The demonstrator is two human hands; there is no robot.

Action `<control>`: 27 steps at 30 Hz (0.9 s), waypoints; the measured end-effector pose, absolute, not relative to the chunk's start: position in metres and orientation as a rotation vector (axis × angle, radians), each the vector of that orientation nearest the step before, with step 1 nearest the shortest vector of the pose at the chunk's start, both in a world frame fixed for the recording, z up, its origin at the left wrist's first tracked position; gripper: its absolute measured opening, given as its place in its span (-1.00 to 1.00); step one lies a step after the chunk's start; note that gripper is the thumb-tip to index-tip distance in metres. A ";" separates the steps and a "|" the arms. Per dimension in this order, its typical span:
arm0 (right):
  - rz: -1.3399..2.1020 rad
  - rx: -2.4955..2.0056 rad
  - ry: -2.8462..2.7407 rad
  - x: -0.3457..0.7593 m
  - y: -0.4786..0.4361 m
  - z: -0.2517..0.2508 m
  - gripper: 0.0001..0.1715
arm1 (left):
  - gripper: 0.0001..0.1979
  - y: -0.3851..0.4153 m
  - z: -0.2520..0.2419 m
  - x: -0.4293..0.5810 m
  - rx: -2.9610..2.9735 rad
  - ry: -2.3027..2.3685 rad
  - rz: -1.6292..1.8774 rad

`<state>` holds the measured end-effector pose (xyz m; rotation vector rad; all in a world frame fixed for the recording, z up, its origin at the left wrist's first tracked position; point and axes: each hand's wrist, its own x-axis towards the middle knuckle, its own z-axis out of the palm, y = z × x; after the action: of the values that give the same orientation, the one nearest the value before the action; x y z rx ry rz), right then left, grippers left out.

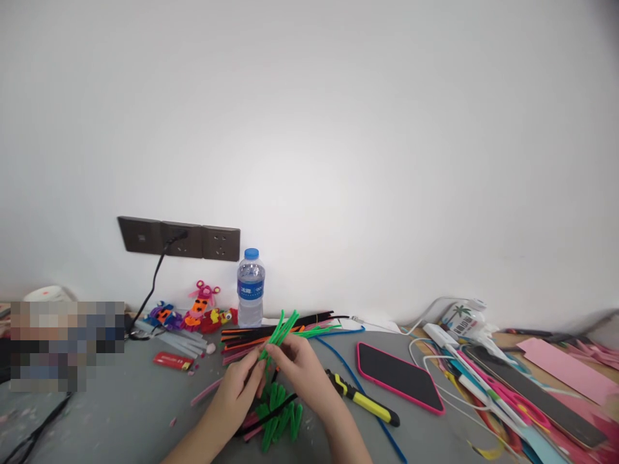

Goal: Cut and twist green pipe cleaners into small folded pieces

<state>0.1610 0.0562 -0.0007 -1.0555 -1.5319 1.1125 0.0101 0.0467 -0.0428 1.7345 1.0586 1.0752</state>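
Note:
Bright green pipe cleaners (283, 327) stand up in a bunch between my two hands. My left hand (240, 388) pinches the bunch low down, while the fingers of my right hand (298, 366) close on it from the other side. Below the hands lie several folded green pipe cleaners (275, 425), partly covered by a black cord. Just behind my hands is a pile of black, orange and pink pipe cleaners (236, 336). A yellow and black utility knife (370, 405) rests right of my right wrist.
A water bottle (251, 293) stands against the wall, beside small pipe-cleaner figures (197, 309). A red lighter (173, 361) and pale glue sticks (181, 341) lie left. On the right are a pink-edged phone (399, 377), cables, scissors (522, 406) and a power strip (441, 337).

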 end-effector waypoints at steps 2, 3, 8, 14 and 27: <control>1.092 -1.080 -1.540 0.161 0.058 -0.003 -0.63 | -0.67 0.046 -0.042 0.010 1.721 1.054 1.062; 1.084 -1.087 -1.539 0.162 0.059 -0.004 -0.62 | -0.65 0.046 -0.043 0.010 1.713 1.052 1.055; 0.996 -1.165 -1.451 0.174 0.070 -0.007 -0.56 | -0.65 0.049 -0.042 0.008 1.692 1.022 1.086; 0.630 -1.484 -1.490 0.186 0.076 -0.020 -0.53 | -0.65 0.051 -0.037 0.005 1.751 1.127 1.206; 1.186 -1.294 -1.360 0.198 0.069 -0.003 -0.62 | -0.70 0.051 -0.036 0.006 1.779 1.119 1.100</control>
<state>0.1983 0.0693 -0.0030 -1.2938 -1.3595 1.1860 0.0062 0.0507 -0.0358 1.7790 1.1186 1.0996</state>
